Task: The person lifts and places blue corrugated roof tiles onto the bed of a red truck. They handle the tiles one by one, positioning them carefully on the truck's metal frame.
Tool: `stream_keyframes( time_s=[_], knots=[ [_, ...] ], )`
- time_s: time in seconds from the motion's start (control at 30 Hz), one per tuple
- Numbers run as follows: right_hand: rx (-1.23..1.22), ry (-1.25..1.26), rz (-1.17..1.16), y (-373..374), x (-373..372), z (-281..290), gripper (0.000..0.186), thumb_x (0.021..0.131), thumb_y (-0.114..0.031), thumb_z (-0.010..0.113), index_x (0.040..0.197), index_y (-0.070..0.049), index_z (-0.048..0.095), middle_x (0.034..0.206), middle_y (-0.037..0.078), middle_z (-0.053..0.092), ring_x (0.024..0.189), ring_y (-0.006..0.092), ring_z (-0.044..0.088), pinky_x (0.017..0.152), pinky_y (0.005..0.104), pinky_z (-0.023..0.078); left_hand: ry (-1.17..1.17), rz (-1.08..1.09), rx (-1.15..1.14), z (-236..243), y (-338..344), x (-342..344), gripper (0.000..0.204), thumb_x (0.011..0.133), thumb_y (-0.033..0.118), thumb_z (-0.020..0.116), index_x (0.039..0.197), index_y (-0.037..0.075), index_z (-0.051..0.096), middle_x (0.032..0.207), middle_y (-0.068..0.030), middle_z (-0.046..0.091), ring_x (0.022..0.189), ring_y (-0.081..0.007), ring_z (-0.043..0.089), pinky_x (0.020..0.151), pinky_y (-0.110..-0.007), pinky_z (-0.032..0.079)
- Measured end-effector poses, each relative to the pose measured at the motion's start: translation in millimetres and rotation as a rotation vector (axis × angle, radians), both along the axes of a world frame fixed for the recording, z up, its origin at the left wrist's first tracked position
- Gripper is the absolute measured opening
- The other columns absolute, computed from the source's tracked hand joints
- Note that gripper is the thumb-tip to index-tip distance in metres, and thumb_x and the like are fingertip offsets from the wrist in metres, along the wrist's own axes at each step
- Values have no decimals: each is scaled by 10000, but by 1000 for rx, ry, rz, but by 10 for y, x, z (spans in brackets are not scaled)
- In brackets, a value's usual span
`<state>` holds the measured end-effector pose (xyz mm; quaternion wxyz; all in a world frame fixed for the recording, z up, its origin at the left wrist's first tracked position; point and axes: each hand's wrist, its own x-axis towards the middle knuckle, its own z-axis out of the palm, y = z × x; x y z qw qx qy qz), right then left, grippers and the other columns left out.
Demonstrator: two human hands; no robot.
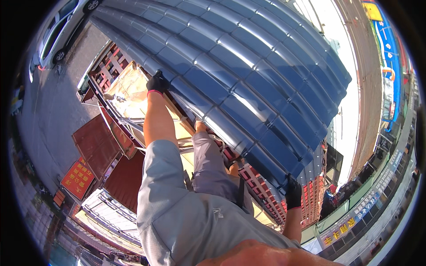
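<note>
A large dark-blue roofing sheet point(248, 95), glossy and pressed into a tile pattern, spreads away in front of me. My left hand point(158, 83), in a black glove with a pink cuff, is closed on its near edge at the left. Farther right, my right hand point(293, 191), gloved the same way, grips the sheet's near right corner. The sheet hides part of the fingers of both hands. My legs stand close against the near edge, between the two hands.
Beneath the sheet are red lattice-like stacked pieces point(262, 190) and tan boards point(128, 86). Rusty brown panels point(98, 135) hang at the left, above a red sign point(78, 178). A light-coloured car point(60, 31) is parked on the pavement at the far left. Shopfronts line the right.
</note>
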<state>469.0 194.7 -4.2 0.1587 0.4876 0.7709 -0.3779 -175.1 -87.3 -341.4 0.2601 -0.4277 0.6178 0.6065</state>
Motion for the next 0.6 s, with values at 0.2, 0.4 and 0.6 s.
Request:
stream_keyframes(
  time_s=[0.2, 0.4, 0.6],
  knots=[
    [108, 214, -225, 426, 819, -46, 482, 1036, -333, 347, 1208, 21, 625, 1082, 143, 687, 976, 189, 635, 834, 326, 485, -60, -94, 204, 213, 129, 505, 237, 882, 211, 665, 804, 3, 582, 626, -145, 567, 534, -285, 588, 499, -427, 532],
    [-250, 432, -1123, 760, 2681, 143, 276, 960, -189, 537, 1111, -10, 682, 885, 50, 677, 743, 132, 606, 660, 287, 486, -30, -368, 262, 559, 428, 2477, 395, 987, 283, 457, 672, 62, 545, 654, -122, 637, 568, -199, 601, 589, -299, 511],
    [344, -94, -685, 705, 5145, -335, 166, 905, -157, 544, 928, -89, 694, 824, 115, 675, 731, 223, 654, 634, 370, 503, 245, -1049, 221, 690, 153, 4353, 335, 997, 303, 492, 837, 44, 629, 761, -101, 666, 727, -207, 647, 731, -345, 543]
  ],
)
